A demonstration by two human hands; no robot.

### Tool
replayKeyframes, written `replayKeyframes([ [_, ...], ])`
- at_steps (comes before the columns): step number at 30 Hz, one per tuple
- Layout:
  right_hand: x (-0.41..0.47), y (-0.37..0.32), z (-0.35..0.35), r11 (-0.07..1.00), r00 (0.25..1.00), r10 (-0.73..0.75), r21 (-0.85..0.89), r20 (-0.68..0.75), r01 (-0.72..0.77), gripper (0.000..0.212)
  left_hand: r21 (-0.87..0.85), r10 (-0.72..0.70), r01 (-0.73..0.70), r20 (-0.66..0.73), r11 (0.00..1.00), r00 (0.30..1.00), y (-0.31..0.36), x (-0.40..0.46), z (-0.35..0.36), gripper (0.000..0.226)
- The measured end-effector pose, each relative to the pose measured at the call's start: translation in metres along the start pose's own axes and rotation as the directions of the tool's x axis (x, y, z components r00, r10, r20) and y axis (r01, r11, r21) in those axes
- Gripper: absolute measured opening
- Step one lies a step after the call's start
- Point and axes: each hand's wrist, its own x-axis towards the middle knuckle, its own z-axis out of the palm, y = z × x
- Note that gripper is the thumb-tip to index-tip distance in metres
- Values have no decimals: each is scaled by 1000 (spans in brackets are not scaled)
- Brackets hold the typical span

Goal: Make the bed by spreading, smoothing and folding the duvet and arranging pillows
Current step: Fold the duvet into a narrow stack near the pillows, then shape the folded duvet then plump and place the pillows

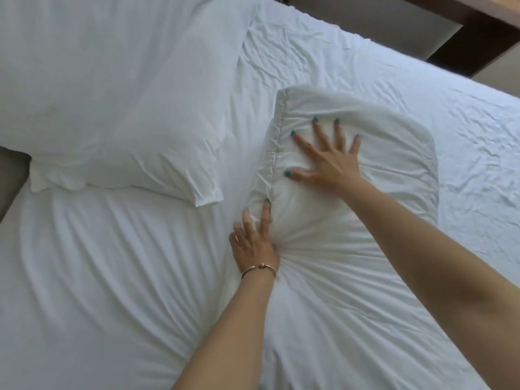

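White cotton is bunching under your palms, so work the second pillow [357, 153] flat before you square it up. It lies to the right of the first pillow [112, 94], near the head of the bed, with its lower end seemingly tucked under the duvet [98, 277], which fans into creases around your wrists. Your right hand [326, 161] is spread wide, fingers straight, pressing down on the pillow's top. Your left hand [253, 240] lies with straight fingers against the pillow's gathered left seam, pressing into the fold rather than pinching it. Hold the right palm as the anchor and sweep the left along that seam, away from you, to ease out the puckers. Then I'd pull the duvet edge taut, since those radiating creases will likely stay if you lift off now. The fitted sheet [464, 122] beyond is wrinkled too.
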Motion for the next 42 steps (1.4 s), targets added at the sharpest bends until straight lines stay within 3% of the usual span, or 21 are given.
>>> replayKeyframes([
  [1, 15, -2, -3, 1000, 1000, 3, 12, 0, -3, 88, 66, -12, 12, 0, 998, 1000, 5, 1, 3, 109],
  [2, 28, -4, -2, 1000, 1000, 9, 15, 10, -9, 88, 22, -105, 104, 36, 994, 994, 14, 2, 5, 104],
  [4, 46, -9, 12, 999, 998, 25, 18, 57, -26, 86, -228, -329, 324, 21, 918, 944, 32, 9, 1, 87],
  [5, 51, -10, 24, 999, 997, 35, 24, 71, -37, 84, -331, -345, 306, -66, 893, 936, 38, 14, 0, 76],
  [6, 56, -8, 36, 998, 996, 45, 34, 73, -48, 82, -355, -249, 159, -221, 921, 943, 40, 18, 1, 65],
  [7, 61, -7, 47, 997, 996, 52, 47, 70, -55, 80, -279, -46, -45, -312, 959, 949, 38, 19, 7, 54],
  [8, 66, -6, 55, 997, 997, 55, 59, 62, -59, 79, -155, 154, -206, -294, 966, 943, 31, 20, 16, 49],
  [9, 72, -6, 63, 996, 998, 50, 65, 47, -53, 78, -41, 265, -283, -243, 958, 933, 21, 23, 29, 53],
  [15, 103, -13, 106, 995, 984, -23, 94, -175, 40, 76, 135, 255, -232, -190, 963, 948, -5, 46, 76, 62],
  [20, 111, -2, 140, 988, 876, -66, 91, -478, 124, 67, 189, 285, -246, -226, 951, 931, -7, 52, 101, 60],
  [25, 114, 0, 145, 990, 840, -64, 71, -539, 121, 66, 181, 293, -256, -225, 950, 929, -4, 56, 112, 61],
  [34, 46, -9, 95, 992, 944, 91, 117, -318, -56, 66, 138, 227, -203, -190, 969, 955, -1, 37, 88, 68],
  [39, -87, 55, 86, 941, 936, 336, 76, -108, -329, 61, 181, 254, -233, -100, 956, 962, 3, 20, 51, 65],
  [42, -134, 86, 82, 933, 942, 332, 161, -42, -322, 64, 176, 191, -173, -91, 969, 977, 34, 16, 31, 61],
])
